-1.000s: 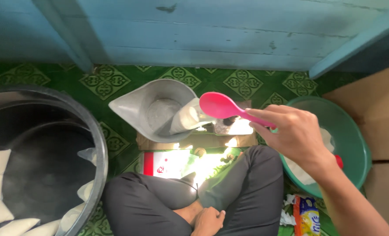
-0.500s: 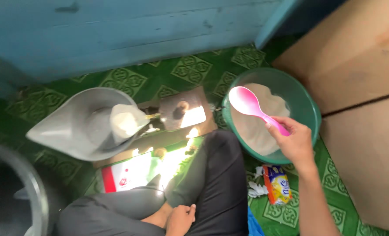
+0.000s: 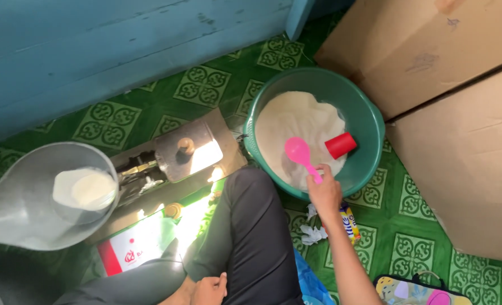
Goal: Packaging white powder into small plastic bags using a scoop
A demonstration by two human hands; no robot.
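My right hand (image 3: 324,193) grips the handle of a pink plastic spoon (image 3: 299,153). The spoon's bowl hangs just over the white flour (image 3: 296,124) inside a green basin (image 3: 369,130) on the floor. A red cup (image 3: 340,145) lies on its side in the flour, right of the spoon. My left hand (image 3: 208,290) rests low on my dark trouser leg, fingers curled with nothing in them. To the left, a metal scale pan (image 3: 19,209) holds a small clear bag of flour (image 3: 85,189), next to the scale's body (image 3: 177,152).
Big cardboard boxes (image 3: 454,113) stand right of the basin. A blue wooden wall (image 3: 121,51) runs along the back. On the green patterned mat lie a crumpled tissue (image 3: 313,232), a yellow packet (image 3: 350,222), a red and white box (image 3: 132,254) and a colourful bag (image 3: 415,291).
The view swung right. My right hand carried the pink spoon from the scale pan over to the green basin and lowered it toward the flour. The left hand stayed on my leg.
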